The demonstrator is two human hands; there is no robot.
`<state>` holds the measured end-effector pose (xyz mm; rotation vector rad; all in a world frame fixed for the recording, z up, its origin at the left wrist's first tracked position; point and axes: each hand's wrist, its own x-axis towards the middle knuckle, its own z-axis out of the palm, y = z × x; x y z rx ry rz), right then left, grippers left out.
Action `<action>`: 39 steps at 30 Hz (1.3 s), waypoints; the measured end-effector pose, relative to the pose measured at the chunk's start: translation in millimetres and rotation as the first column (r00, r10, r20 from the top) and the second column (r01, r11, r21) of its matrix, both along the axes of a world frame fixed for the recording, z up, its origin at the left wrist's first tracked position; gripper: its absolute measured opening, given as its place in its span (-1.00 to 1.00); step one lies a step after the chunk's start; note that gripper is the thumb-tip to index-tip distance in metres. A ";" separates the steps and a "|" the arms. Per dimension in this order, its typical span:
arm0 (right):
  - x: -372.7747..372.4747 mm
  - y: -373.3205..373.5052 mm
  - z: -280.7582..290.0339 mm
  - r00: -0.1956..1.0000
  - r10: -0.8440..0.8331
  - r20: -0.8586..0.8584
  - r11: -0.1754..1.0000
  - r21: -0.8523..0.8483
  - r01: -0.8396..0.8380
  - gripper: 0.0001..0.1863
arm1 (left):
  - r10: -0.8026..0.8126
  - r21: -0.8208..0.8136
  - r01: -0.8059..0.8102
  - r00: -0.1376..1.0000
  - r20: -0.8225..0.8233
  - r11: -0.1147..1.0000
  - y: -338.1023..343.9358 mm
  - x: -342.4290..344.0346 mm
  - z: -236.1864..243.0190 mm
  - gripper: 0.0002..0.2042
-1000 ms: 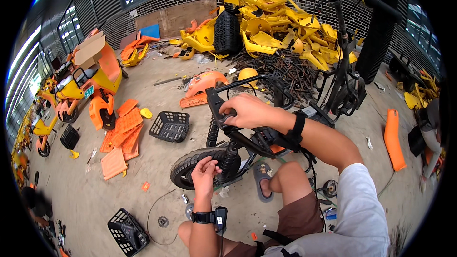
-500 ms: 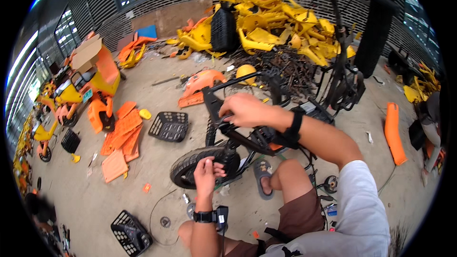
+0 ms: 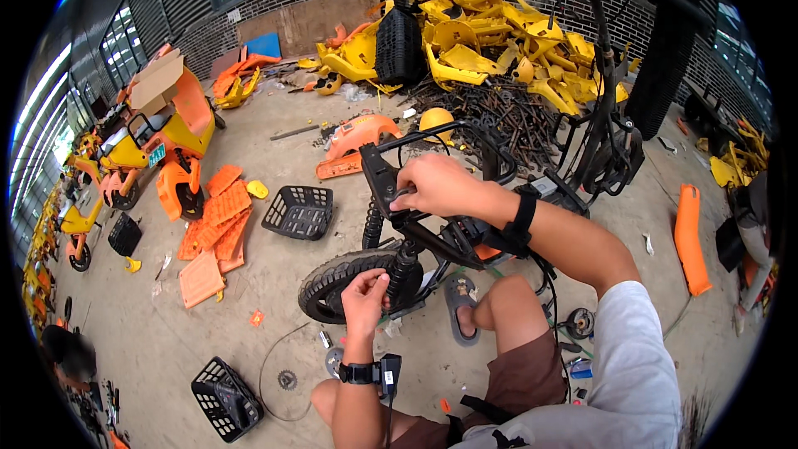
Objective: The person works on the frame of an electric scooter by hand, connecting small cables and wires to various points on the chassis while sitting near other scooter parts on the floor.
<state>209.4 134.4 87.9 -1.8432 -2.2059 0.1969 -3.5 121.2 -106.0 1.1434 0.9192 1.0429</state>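
Note:
A stripped black electric scooter frame [image 3: 440,241] stands before me, its rear wheel [image 3: 332,287] on the left. My right hand [image 3: 436,187] rests at the frame's rear top bracket [image 3: 378,176]. Its fingers are pinched together there, and whatever they grip is too small to tell. Lower down, my left hand [image 3: 366,299] hovers beside the rear wheel and a coil shock absorber [image 3: 405,270]. Thumb and fingertips meet in a pinch; anything between them cannot be made out. Both wrists wear black straps.
Black plastic baskets [image 3: 298,213] [image 3: 226,399] lie on the floor at left, near stacked orange panels [image 3: 220,220]. Yellow body panels [image 3: 465,33] and dark metal parts [image 3: 490,108] are heaped behind the frame. Scooters [image 3: 158,133] line the left; an orange strip [image 3: 690,241] lies right.
My left hand's fingers have drawn from loosely spread into a pinch. The right hand stays at the bracket, its fingers still closed. The whole view has shifted slightly.

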 end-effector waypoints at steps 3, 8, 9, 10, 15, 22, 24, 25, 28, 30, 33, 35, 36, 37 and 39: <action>10.8 8.8 -9.0 0.955 0.281 -0.093 0.954 0.130 -0.268 -0.67 | 0.011 -0.004 -0.011 1.000 -0.004 1.000 -1.1 0.6 2.2 -0.78; 0.3 -0.3 -1.5 0.993 0.049 -0.109 0.995 0.087 -0.039 -0.76 | 0.022 -0.015 -0.022 1.000 -0.014 1.000 -1.9 -2.9 5.2 -0.79; 2.4 2.6 -5.1 0.996 0.057 -0.064 0.995 0.090 -0.051 -0.75 | 0.024 -0.019 -0.025 0.999 -0.023 1.000 -2.0 -2.4 5.3 -0.79; 4.8 5.5 -9.0 0.998 0.065 -0.019 0.994 0.093 -0.063 -0.74 | 0.027 -0.023 -0.028 0.999 -0.032 0.999 -2.0 -2.0 5.2 -0.80; 14.5 13.3 -18.6 0.958 0.255 -0.129 0.951 0.215 -0.224 -0.66 | 0.038 -0.023 -0.038 0.999 0.003 0.999 -1.3 -2.5 5.0 -0.83; 10.4 13.2 -12.3 0.961 0.240 -0.139 0.964 0.146 -0.220 -0.67 | 0.034 -0.053 -0.030 0.996 0.082 0.998 1.1 -4.7 1.9 -0.84; 7.5 13.5 -10.5 0.924 0.317 -0.216 0.925 0.285 -0.250 -0.67 | 0.031 -0.020 -0.029 0.996 0.080 0.999 1.8 -5.2 1.4 -0.83; 2.0 9.8 -7.1 0.962 0.203 -0.183 0.962 0.218 -0.162 -0.69 | 0.036 0.008 -0.036 0.997 0.073 0.999 0.3 -5.8 0.8 -0.82; -6.1 3.0 3.4 0.999 -0.019 -0.047 0.999 0.032 0.021 -0.74 | 0.047 0.037 -0.051 0.992 0.114 0.998 -0.2 -6.8 -0.2 -0.81; 2.5 9.9 -3.3 0.983 0.153 -0.100 0.980 0.143 -0.138 -0.70 | 0.065 0.033 -0.071 0.984 0.165 0.997 -0.1 -6.1 0.5 -0.80; -1.3 10.0 -5.7 0.960 0.201 -0.194 0.970 0.176 -0.167 -0.73 | 0.096 0.033 -0.104 0.979 0.182 0.994 -1.2 -9.9 3.3 -0.77; -14.2 1.6 9.9 0.996 -0.050 -0.077 0.999 0.004 0.051 -0.80 | 0.100 0.038 -0.108 0.982 0.159 0.993 -1.8 -12.0 5.7 -0.75; -11.8 1.7 8.7 0.998 -0.014 -0.067 0.999 0.035 0.016 -0.76 | 0.099 0.036 -0.107 0.982 0.164 0.994 -2.6 -11.4 7.7 -0.74; -7.4 4.3 3.7 0.998 0.022 -0.055 0.998 0.066 -0.019 -0.71 | 0.099 0.034 -0.106 0.981 0.168 0.994 -3.7 -10.7 9.1 -0.73; -1.7 8.7 -5.2 0.995 0.097 -0.030 0.989 0.118 -0.093 -0.62 | 0.095 0.034 -0.102 0.981 0.169 0.994 -5.7 -10.1 12.7 -0.71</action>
